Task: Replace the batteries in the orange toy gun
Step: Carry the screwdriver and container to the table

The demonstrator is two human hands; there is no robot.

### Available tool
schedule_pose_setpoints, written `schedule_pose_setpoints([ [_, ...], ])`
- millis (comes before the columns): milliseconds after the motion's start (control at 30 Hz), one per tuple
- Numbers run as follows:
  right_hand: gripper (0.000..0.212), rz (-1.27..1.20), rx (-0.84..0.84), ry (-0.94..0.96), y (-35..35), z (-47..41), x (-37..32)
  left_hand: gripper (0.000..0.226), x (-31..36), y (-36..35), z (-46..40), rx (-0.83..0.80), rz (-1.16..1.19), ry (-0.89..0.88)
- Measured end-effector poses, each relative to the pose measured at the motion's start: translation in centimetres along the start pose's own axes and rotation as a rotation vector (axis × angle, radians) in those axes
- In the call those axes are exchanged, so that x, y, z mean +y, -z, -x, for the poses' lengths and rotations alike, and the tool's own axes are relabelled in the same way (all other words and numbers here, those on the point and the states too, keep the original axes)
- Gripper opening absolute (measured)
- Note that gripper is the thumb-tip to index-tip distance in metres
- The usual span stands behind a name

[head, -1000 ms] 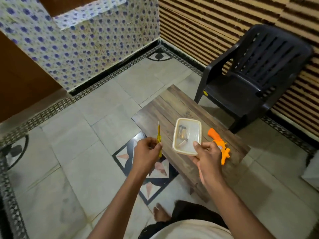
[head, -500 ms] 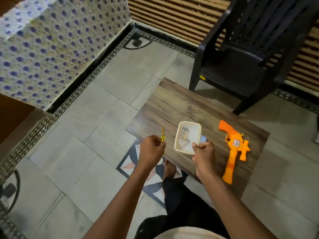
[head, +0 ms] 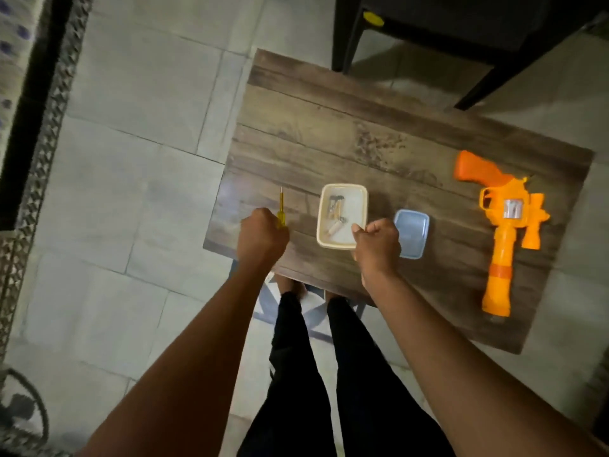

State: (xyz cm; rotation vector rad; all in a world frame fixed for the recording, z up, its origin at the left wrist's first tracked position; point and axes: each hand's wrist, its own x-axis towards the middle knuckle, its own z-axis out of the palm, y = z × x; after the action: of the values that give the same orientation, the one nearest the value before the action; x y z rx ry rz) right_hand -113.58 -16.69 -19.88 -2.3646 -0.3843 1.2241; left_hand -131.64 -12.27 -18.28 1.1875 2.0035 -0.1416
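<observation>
While left hand [head: 262, 237] fists screwdriver [head: 281, 209] | right hand [head: 375, 244] pinches container [head: 342, 215] rim (batteries inside)

Pretty dim shot overall, kind of murky indoor light with a greenish-grey cast. The brightest patch is the pale floor tiles [head: 138, 166] in the left half; the right and bottom edges fall off into heavy vignetting. The black chair [head: 461, 34] at the top goes almost solid dark. There's a soft glare spot on the wooden table [head: 329, 127] near its left edge. The white container [head: 342, 216] looks a bit blown out, contents smeary. Motion blur streaks the patterned border along the left edge. Wide-angle stretch bends both forearms at the bottom. The orange toy gun [head: 504, 232] stays fairly crisp.
</observation>
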Motion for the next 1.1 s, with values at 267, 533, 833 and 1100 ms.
schedule_pose_setpoints([
  [267, 0.026, -0.015, 0.057, -0.076, -3.9, -2.0, 0.7, 0.017, 0.6, -0.4, -6.9, -0.054, -0.149, -0.113],
  [533, 0.013, 0.124, 0.136, -0.01, -4.6, -1.5, 1.4, 0.032, -0.1, -0.5, -8.5, -0.121, -0.154, -0.238],
  [833, 0.029, 0.094, 0.086, -0.096, -2.4, 1.7, 1.7, 0.034, -0.3, 1.6, -6.6, -0.149, -0.144, -0.335],
  [1100, 0.003, -0.117, 0.176, 0.163, 6.4, 11.4, -3.3, 0.012, 5.7, 8.6, 5.5, -0.06, 0.092, -0.536],
])
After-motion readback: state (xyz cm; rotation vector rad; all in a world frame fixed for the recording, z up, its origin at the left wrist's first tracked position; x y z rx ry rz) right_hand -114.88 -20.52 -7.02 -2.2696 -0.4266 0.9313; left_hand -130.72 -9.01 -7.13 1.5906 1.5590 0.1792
